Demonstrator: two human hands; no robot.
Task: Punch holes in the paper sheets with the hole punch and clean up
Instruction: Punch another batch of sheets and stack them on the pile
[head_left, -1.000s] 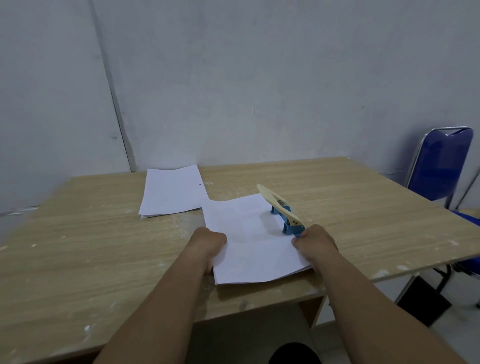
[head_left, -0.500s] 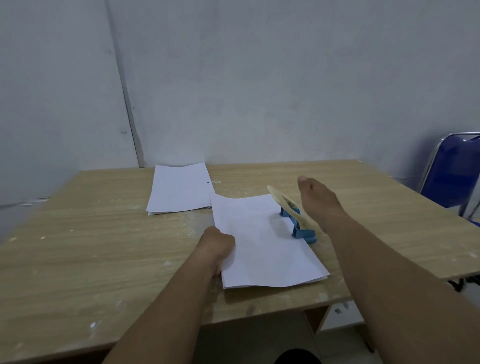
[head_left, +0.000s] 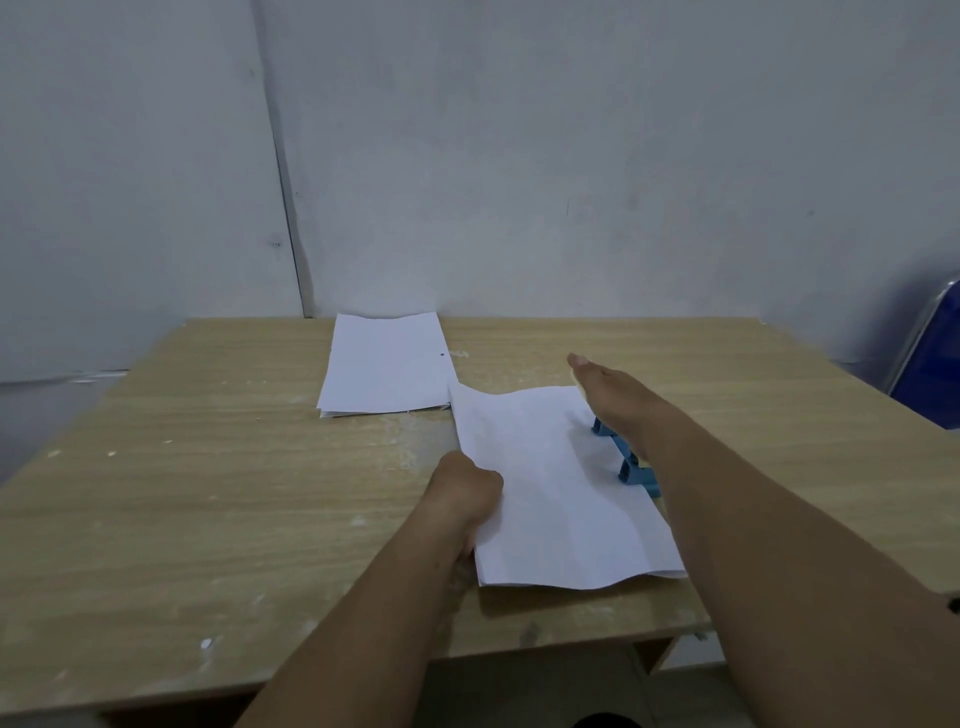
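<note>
Two hands: left hand (head_left: 464, 486) pinches sheets (head_left: 561, 488), right hand (head_left: 618, 400) flat.

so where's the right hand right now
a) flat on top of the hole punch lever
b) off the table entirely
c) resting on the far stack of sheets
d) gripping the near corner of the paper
a: the right hand lies open and palm down over the hole punch, whose blue base shows under the wrist, while the left hand holds the left edge of the paper sheets.
</note>
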